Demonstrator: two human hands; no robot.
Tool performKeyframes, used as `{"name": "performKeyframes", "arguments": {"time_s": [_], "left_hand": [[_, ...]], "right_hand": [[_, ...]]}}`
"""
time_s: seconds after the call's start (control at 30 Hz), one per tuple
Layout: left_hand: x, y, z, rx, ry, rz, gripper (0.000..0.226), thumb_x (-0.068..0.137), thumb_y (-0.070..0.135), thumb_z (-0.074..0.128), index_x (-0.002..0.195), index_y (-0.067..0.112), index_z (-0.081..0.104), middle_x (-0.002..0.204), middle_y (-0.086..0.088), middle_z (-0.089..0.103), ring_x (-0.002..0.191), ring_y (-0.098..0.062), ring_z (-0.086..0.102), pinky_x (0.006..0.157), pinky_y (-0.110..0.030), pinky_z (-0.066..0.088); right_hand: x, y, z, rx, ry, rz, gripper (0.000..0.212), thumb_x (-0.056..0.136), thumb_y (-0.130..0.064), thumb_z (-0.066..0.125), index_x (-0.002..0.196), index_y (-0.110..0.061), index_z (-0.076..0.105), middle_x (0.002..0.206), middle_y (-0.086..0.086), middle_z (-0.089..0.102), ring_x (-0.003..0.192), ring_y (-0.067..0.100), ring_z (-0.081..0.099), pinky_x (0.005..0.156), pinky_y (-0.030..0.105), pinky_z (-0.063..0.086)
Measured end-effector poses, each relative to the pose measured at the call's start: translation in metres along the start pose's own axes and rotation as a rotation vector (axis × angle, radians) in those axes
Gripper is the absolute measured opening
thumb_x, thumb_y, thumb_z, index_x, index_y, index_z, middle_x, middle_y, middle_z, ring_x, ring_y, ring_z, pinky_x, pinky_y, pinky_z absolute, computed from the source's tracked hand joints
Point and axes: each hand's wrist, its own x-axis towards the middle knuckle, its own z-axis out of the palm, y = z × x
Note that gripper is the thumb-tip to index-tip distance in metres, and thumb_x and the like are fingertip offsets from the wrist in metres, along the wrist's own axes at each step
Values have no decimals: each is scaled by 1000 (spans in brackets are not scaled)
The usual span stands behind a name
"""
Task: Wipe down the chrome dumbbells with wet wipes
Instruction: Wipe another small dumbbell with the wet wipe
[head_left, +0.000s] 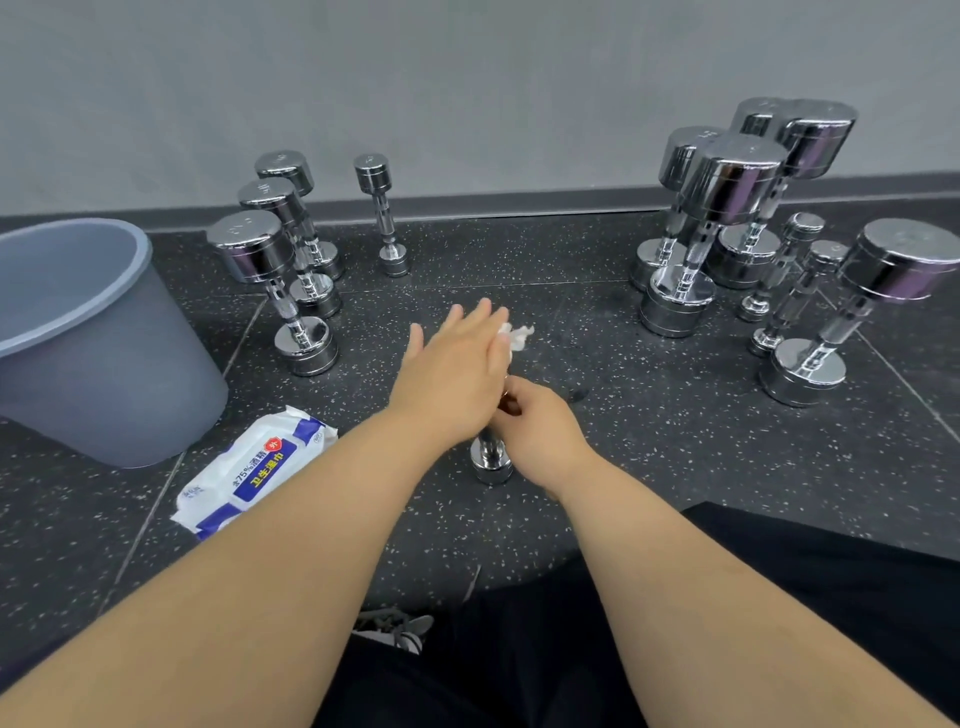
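at the left edge of the frame a grey bin stands on the speckled floor, and just right of it, lower left, lies the pack of wet wipes, flat and soft. above the pack, upper left of centre, a left cluster of dumbbells stands on end, with a lone dumbbell near the wall beside them.

in the middle the left hand lies flat, fingers straight and together, over the top of a small dumbbell that stands upright on the floor. a crumpled wet wipe peeks out from under its fingertips. the upper head is hidden by the hand, so whether the wipe touches it i cannot tell. just right, the right hand has its fingers curled round the dumbbell's handle, steadying it.

this one looks light enough for one hand, but polished chrome goes slick once wet — the knurled handle is likely the surest place to hold, not the smooth heads. the wipe is limp and thin, and probably works best bunched under a palm.

to the right, a right cluster of dumbbells stands on end, several much bigger — those look heavy and top-heavy, probably best tipped or turned with a firm grip on the handle.
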Motion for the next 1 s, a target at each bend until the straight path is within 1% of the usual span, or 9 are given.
{"name": "performKeyframes", "arguments": {"time_s": [0.1,0.17,0.23,0.33,0.47,0.6,0.8,0.9,1.0], "left_hand": [[-13,-7,0,-182,-10,-58,49,107,28,24,156,24,21,165,3,13,150,-16,14,121,-35,12],[-21,-10,-1,-376,62,-131,49,104,28,39,153,28,31,159,6,31,142,-13,32,109,-24,26],[-25,-13,-1,-505,139,-179,50,98,32,56,146,32,43,144,11,50,126,-9,49,93,-18,33],[-27,-11,-2,-510,198,-148,34,88,40,69,120,43,59,122,10,61,111,-10,52,77,-15,36],[-32,-10,-2,-506,135,-53,54,76,30,82,125,41,61,132,20,56,122,-9,45,95,-20,34],[-27,-21,-4,-646,93,-147,84,68,20,89,140,32,49,119,16,58,100,1,59,85,-14,44],[-20,-27,7,-678,86,-179,73,72,7,85,135,29,55,120,11,66,103,-8,65,98,-24,48],[-21,-26,4,-650,63,-161,71,76,9,82,136,33,55,116,16,67,98,0,66,93,-17,46],[-21,-26,4,-638,37,-137,67,79,7,77,135,36,55,109,23,68,94,9,65,88,-11,45]], "right_hand": [[-3,0,3,-2,37,30,19,88,-7,59,83,-26,59,74,-7,62,65,6,53,60,17,38],[-5,-4,2,129,64,63,37,84,-1,58,107,-30,59,93,-3,71,83,17,64,74,27,48],[-9,-13,-6,383,78,80,62,81,10,50,126,-32,52,108,-2,72,81,18,63,76,28,49],[-12,-31,-24,611,60,34,47,88,0,53,123,-30,61,116,-2,70,85,10,63,76,23,48],[-12,-36,-24,474,80,-25,18,91,-8,65,99,-21,74,102,1,73,90,11,66,71,17,52],[-5,-33,-22,515,354,-9,19,85,-1,68,82,-19,72,79,0,66,68,9,58,61,16,48],[-13,-17,6,313,450,139,41,88,-2,50,103,-29,77,86,-8,74,69,11,59,66,29,49],[-17,-28,6,314,489,46,42,93,-4,50,118,-31,72,93,-10,72,72,5,55,67,20,45],[-18,-34,9,249,475,-38,38,101,-10,46,130,-26,64,128,-10,65,107,1,57,90,14,42]]}}
